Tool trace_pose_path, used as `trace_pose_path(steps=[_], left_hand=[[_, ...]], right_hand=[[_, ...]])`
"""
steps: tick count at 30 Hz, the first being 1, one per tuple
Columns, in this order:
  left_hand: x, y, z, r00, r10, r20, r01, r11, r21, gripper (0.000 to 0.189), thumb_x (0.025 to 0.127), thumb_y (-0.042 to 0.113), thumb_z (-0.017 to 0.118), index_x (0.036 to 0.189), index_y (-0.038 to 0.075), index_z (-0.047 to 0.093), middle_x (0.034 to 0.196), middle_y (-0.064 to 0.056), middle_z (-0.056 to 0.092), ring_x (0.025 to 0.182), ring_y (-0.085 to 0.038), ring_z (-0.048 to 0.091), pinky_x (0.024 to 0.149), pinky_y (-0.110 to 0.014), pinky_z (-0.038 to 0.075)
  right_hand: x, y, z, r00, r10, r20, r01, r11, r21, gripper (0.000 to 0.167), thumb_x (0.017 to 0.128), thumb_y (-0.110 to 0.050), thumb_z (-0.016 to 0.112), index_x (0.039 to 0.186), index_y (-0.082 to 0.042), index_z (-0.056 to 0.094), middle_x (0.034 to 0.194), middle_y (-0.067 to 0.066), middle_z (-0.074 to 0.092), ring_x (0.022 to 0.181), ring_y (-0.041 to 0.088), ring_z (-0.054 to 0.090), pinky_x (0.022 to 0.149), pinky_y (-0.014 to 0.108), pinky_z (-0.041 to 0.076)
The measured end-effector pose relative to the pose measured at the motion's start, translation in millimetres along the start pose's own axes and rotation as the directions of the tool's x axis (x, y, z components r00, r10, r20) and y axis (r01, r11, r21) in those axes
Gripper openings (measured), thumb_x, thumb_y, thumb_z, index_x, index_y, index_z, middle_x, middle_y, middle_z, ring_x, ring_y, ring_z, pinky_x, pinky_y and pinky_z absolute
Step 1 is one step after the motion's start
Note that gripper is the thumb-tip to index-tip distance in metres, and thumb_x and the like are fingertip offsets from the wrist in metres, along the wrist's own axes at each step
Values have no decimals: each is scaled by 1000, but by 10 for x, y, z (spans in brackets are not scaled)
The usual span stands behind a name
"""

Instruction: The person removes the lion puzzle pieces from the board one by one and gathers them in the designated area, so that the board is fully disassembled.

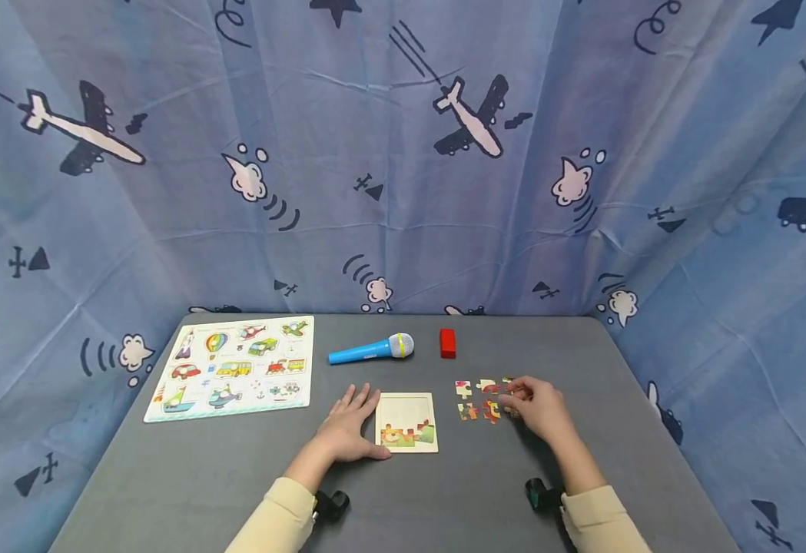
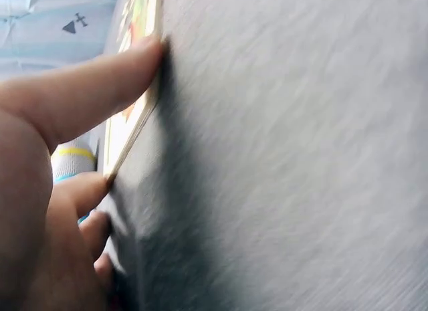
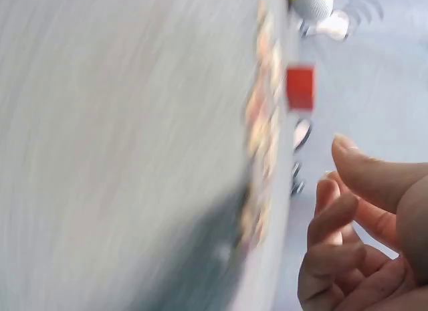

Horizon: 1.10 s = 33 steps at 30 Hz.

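A small wooden puzzle tray [image 1: 405,411] lies on the table with several fitted pieces [image 1: 407,435] along its lower part. My left hand [image 1: 347,432] is spread at its left side; in the left wrist view, thumb [image 2: 110,90] and a finger touch the tray's edge [image 2: 134,137]. To the right lie several loose jigsaw pieces [image 1: 468,412]. My right hand [image 1: 539,407] hovers at the right end of them, fingers loosely bent. In the right wrist view a gap shows between thumb [image 3: 374,174] and fingers, with no held piece evident; the loose pieces [image 3: 257,124] look blurred.
Behind the tray lies a blue toy microphone [image 1: 371,350]. A red block [image 1: 447,343] stands right of it. At the far left is a picture board [image 1: 237,369] with printed vehicles. A patterned curtain [image 1: 403,192] hangs behind the grey table [image 1: 444,507].
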<state>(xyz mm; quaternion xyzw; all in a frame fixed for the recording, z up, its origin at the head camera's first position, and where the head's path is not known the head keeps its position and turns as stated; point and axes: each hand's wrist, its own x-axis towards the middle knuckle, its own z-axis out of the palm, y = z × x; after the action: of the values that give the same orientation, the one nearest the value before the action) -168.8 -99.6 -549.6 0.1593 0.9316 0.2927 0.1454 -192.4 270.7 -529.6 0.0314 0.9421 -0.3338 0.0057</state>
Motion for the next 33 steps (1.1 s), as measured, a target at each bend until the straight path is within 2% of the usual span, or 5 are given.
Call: trace_pose_path(steps=[9, 17, 23, 28, 33], left_hand=[[5, 6, -43, 998, 6, 57, -6, 1000, 1, 104, 79, 47, 83, 160, 11, 29, 169, -14, 18, 157, -39, 6, 124, -59, 15], [-5, 15, -44, 998, -11, 63, 10, 1000, 9, 104, 79, 47, 82, 160, 11, 29, 169, -12, 17, 157, -37, 6, 125, -58, 15], [-3, 15, -40, 999, -15, 47, 14, 1000, 24, 103, 78, 46, 83, 160, 11, 31, 169, -12, 19, 157, -37, 7, 125, -58, 15], [-3, 2, -32, 999, -15, 44, 14, 999, 35, 103, 78, 47, 83, 160, 12, 31, 169, -11, 20, 157, -36, 8, 125, -57, 15], [-18, -11, -42, 999, -14, 47, 12, 999, 31, 103, 78, 48, 83, 160, 12, 30, 169, -11, 19, 157, -36, 7, 125, -57, 15]], right_hand=[[-116, -608, 384, 993, -119, 21, 116, 987, 114, 16, 87, -16, 80, 97, -6, 74, 76, -2, 67, 63, 9, 57, 58, 24, 48], [-242, -998, 717, 971, -201, 134, 179, 971, 159, 12, 88, -18, 79, 96, -10, 74, 76, -6, 65, 65, 8, 54, 57, 22, 46], [-284, -1158, 884, 943, -274, 189, 241, 953, 181, 13, 89, -18, 78, 96, -9, 74, 78, -5, 66, 65, 8, 57, 59, 22, 48], [-330, -1220, 1038, 924, -310, 223, 289, 949, 124, 17, 89, -22, 78, 100, -9, 73, 75, -8, 66, 65, 4, 54, 66, 25, 44], [-379, -1269, 1186, 926, -279, 255, 273, 960, 61, 22, 88, -20, 79, 104, -8, 72, 68, -9, 58, 58, 6, 48, 54, 23, 39]])
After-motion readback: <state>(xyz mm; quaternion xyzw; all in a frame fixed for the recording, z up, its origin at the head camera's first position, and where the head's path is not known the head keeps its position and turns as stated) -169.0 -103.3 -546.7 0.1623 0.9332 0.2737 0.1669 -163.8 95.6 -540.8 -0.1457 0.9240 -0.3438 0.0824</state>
